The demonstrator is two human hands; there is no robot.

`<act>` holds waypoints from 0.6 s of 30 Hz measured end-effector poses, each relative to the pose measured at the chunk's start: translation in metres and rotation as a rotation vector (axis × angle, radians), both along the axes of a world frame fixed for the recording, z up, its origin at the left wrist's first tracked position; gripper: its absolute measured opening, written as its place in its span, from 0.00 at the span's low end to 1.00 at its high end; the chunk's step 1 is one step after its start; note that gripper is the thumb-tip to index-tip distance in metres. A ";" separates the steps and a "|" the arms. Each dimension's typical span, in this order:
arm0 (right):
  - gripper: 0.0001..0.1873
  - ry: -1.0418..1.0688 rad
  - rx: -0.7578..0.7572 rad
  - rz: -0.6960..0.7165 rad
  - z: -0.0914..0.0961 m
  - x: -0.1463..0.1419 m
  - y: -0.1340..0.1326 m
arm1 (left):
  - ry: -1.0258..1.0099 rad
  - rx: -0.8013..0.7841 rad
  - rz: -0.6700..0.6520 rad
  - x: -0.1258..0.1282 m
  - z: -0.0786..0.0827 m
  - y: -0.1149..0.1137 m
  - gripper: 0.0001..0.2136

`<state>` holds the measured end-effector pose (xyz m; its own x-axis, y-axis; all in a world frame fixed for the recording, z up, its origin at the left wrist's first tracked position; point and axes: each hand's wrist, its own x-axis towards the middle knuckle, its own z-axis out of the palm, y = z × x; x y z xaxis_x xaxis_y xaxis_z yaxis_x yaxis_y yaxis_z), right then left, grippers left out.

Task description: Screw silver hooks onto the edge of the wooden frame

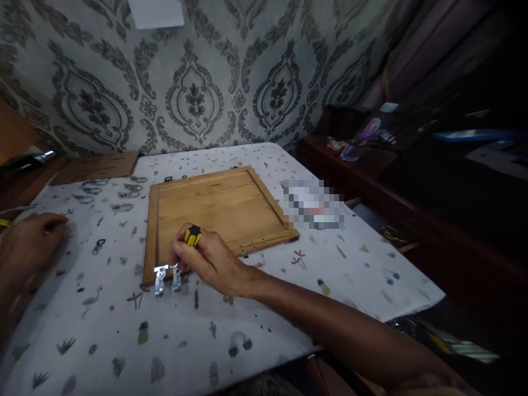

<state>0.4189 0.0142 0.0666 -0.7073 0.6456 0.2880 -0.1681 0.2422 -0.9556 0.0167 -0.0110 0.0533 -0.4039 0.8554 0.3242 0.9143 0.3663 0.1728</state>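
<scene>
My right hand (206,256) is closed around a screwdriver (192,235) with a yellow and black handle. It is upright over the near left corner of a framed wooden cabinet door panel (206,203), which lies flat on the table. Just below my fingers, a silver metal hinge (160,280) sits at the panel's near edge, its two arms sticking out over the cloth. The screwdriver's tip is hidden by my hand. At the far left my left hand (35,242) rests by the cloth with its fingers curled together; whatever they may hold is hidden.
Several loose metal hinges (121,207) lie left of the panel. A brown cardboard piece (97,168) is behind them. To the panel's right lies a blurred-out packet (315,203). The white patterned tablecloth (198,341) covers the table. A plastic bottle (371,126) stands on dark furniture at the right.
</scene>
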 end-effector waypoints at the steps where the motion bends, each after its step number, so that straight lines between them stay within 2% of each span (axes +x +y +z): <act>1: 0.16 0.003 0.008 -0.003 0.000 0.000 0.000 | -0.064 -0.001 0.032 0.018 0.008 -0.002 0.12; 4: 0.17 0.005 0.068 -0.028 0.001 0.000 0.001 | -0.310 -0.050 0.042 0.071 0.031 -0.005 0.12; 7: 0.15 0.021 0.090 -0.039 0.002 -0.001 0.001 | -0.504 -0.082 -0.105 0.110 0.043 -0.007 0.12; 10: 0.16 0.062 0.081 -0.013 0.000 -0.003 0.002 | -0.685 -0.106 -0.310 0.136 0.041 -0.010 0.14; 12: 0.17 0.060 0.129 -0.024 -0.002 -0.003 0.004 | -0.728 -0.140 -0.357 0.149 0.035 -0.012 0.14; 15: 0.19 0.046 0.195 -0.058 -0.004 -0.003 0.006 | -0.897 -0.177 -0.511 0.164 0.027 -0.017 0.12; 18: 0.21 0.033 0.220 -0.066 -0.004 -0.002 0.006 | -0.954 -0.226 -0.605 0.173 0.025 -0.021 0.10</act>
